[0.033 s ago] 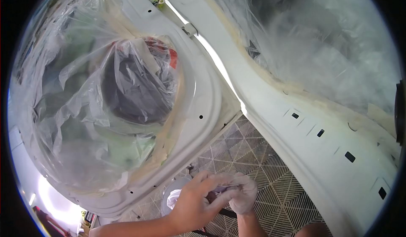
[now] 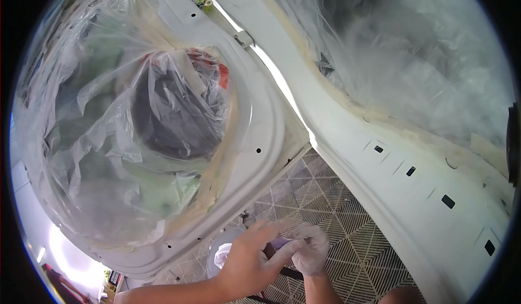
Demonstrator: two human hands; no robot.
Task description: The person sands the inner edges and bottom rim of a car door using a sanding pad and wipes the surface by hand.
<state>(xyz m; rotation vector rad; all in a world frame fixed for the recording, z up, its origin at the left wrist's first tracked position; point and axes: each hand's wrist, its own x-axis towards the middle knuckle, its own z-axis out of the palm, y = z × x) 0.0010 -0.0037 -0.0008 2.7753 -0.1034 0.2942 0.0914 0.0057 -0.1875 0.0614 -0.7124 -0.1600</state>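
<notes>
Low in the picture, my left hand and my right hand meet, fingers bent around a small purple item, mostly hidden between them. My right hand looks whitish up to the wrist, covered by dust or a thin glove. The fingertips of my left hand are slightly blurred. Behind my left hand is a grey round container with crumpled white material in it.
A white car door stands open at the left, its middle wrapped in clear plastic and tape. The white body frame runs along the right beside a plastic-covered opening. A patterned grid floor lies below; a bright light shines lower left.
The fingers of both hands have shifted very slightly around the purple item. Everything else looks the same.
</notes>
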